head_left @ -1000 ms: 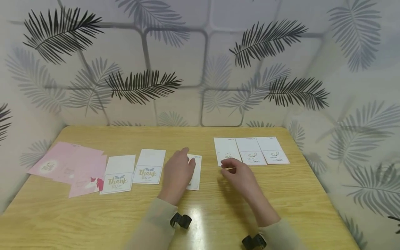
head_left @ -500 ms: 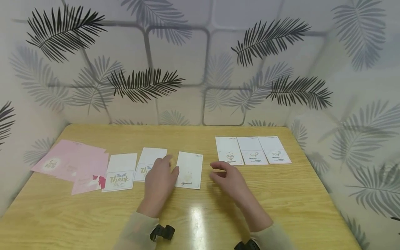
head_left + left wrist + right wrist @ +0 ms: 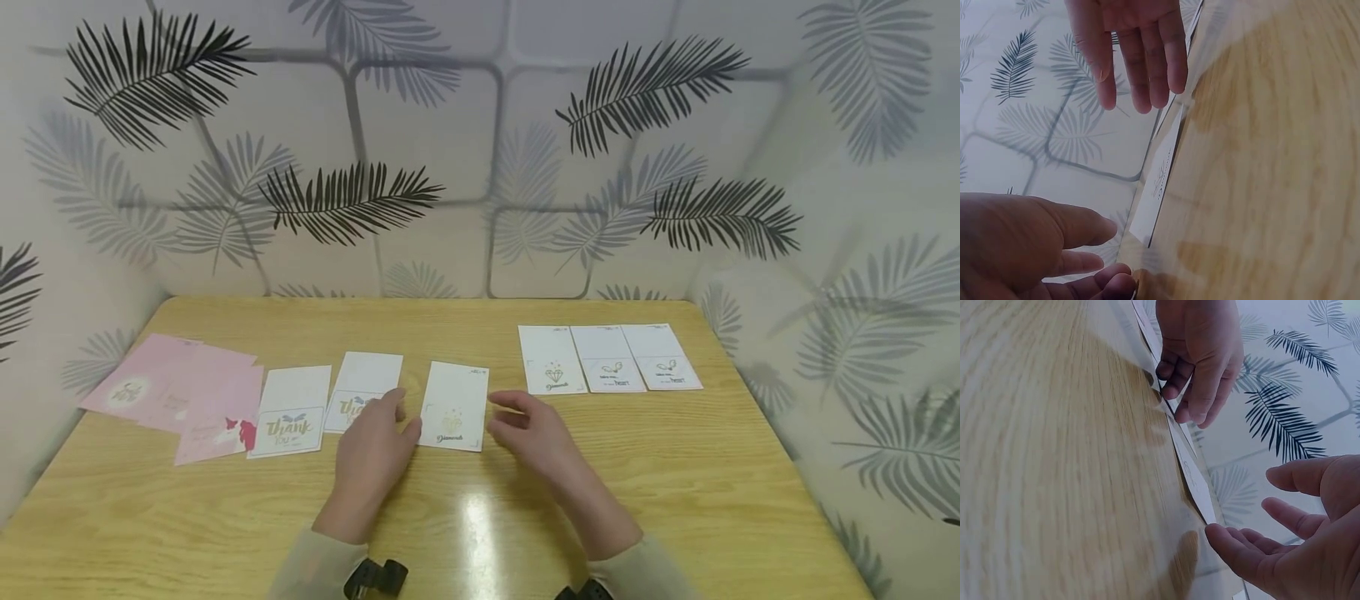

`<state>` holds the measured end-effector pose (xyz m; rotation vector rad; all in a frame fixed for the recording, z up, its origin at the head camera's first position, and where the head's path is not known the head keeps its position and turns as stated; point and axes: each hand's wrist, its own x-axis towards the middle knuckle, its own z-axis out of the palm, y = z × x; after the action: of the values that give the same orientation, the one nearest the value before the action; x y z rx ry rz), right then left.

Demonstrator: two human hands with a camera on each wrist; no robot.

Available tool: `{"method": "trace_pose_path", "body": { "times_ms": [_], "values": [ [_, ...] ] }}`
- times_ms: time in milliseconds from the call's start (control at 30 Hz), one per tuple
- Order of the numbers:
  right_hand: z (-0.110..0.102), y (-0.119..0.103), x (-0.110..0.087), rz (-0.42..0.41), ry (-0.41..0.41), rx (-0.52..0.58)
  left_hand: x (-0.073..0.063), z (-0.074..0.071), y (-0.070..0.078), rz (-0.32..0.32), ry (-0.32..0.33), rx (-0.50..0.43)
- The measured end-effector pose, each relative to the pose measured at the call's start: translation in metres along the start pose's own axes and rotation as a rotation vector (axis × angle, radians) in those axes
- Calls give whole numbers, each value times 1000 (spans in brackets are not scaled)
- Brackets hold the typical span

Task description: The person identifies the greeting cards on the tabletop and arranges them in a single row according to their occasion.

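A white card with a gold diamond print (image 3: 456, 400) lies on the wooden table between the two hands. My left hand (image 3: 373, 450) is beside its left edge, fingers loosely bent, and covers part of a white "thank you" card (image 3: 372, 367). At the right edge of the diamond card is my right hand (image 3: 542, 435), thumb and fingers apart. In the right wrist view, the fingertips of my right hand (image 3: 1297, 531) are right at the near end of the card (image 3: 1194, 478). The left wrist view shows my left hand (image 3: 1035, 247) just short of the card's other end.
Several pink cards (image 3: 213, 379) overlap at the left, next to another "thank you" card (image 3: 291, 408). Three white cards stand in a row at the back right: a diamond card (image 3: 551, 350) and two with heart wording (image 3: 606, 346). A patterned wall covering (image 3: 465, 250) rises behind the table (image 3: 675, 483).
My left hand has moved left off the diamond card, uncovering it, and now overlaps the neighbouring thank-you card. My right hand has moved left to the diamond card's right edge.
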<state>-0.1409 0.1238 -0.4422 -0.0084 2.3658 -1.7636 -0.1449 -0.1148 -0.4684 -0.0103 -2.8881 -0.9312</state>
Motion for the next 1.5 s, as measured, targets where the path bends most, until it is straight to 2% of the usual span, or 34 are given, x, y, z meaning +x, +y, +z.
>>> {"method": "trace_pose_path", "body": {
  "times_ms": [67, 100, 200, 500, 700, 1000, 1500],
  "values": [
    [2, -1, 0, 1, -4, 10, -1, 1, 0, -4, -8, 2],
    [2, -1, 0, 2, -7, 13, -2, -4, 5, -23, -31, -1],
    [4, -1, -1, 0, -10, 28, -3, -2, 5, -29, -40, 7],
    [9, 3, 2, -10, -13, 63, -4, 3, 9, -4, -36, 52],
    [11, 0, 1, 8, -15, 105, -6, 9, 10, 37, -19, 96],
    [13, 3, 3, 28, -8, 144, -9, 11, 10, 74, 16, 96],
    [18, 7, 7, 38, 16, 186, -7, 15, 6, 47, -3, 84]
  ]
}}
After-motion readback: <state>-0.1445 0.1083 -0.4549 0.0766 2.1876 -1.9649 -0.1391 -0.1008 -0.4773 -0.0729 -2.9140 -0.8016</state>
